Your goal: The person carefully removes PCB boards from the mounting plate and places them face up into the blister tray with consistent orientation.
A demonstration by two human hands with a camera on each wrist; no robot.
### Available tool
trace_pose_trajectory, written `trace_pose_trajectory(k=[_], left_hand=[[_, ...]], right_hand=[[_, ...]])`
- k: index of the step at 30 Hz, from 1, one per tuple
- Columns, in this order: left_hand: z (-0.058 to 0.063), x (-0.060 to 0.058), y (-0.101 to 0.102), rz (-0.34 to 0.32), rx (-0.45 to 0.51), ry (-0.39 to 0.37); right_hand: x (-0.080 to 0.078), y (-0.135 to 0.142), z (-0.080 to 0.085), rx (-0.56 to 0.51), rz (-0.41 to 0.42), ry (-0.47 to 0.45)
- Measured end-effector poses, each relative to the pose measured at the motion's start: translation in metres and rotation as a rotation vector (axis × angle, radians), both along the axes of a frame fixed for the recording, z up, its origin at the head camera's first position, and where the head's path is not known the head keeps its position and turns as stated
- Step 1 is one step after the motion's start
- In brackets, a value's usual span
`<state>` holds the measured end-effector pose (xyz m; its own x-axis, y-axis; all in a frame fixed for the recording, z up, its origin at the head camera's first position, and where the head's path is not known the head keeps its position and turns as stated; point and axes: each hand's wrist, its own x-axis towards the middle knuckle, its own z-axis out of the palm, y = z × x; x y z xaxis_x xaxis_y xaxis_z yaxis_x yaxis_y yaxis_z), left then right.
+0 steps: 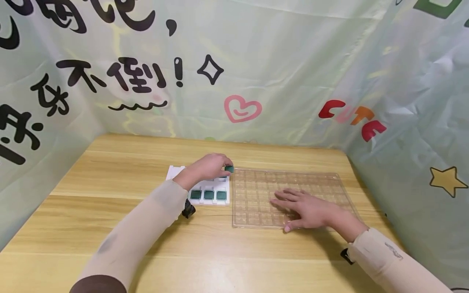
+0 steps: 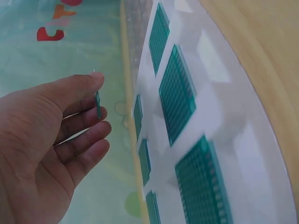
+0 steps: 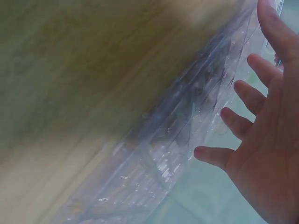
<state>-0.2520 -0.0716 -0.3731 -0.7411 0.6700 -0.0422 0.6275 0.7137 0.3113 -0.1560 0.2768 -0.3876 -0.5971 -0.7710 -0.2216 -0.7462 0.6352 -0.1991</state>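
Note:
My left hand (image 1: 210, 167) pinches a small green circuit board (image 1: 229, 169) between thumb and fingers, above the far right corner of a white tray (image 1: 227, 199). In the left wrist view the held board (image 2: 98, 105) appears edge-on, apart from the tray. More green boards (image 2: 177, 95) sit in the white tray's slots; my forearm hides part of it in the head view. My right hand (image 1: 309, 209) is spread with fingers extended over a clear plastic tray (image 1: 253, 203) divided into small compartments. Whether its fingertips touch that tray, I cannot tell.
Both trays lie side by side on a wooden table (image 1: 205, 252), the clear one on the right. Printed fabric (image 1: 293, 61) hangs behind the table and along its sides. A black wrist strap (image 1: 188, 208) shows under the left sleeve.

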Motion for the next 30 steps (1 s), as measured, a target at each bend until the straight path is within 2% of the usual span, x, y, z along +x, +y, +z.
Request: trace_pose_trajectory(k=[13, 18, 30], left_hand=[[-0.002, -0.004, 0.024, -0.014, -0.010, 0.020], [-0.006, -0.008, 0.036, -0.023, -0.031, 0.039], [-0.011, -0.014, 0.047, 0.004, -0.028, 0.002]], right_hand=[[-0.001, 0.004, -0.003, -0.032, -0.002, -0.005], [-0.001, 0.005, -0.005, -0.036, -0.011, -0.018], [0.001, 0.006, -0.009, -0.046, -0.029, -0.049]])
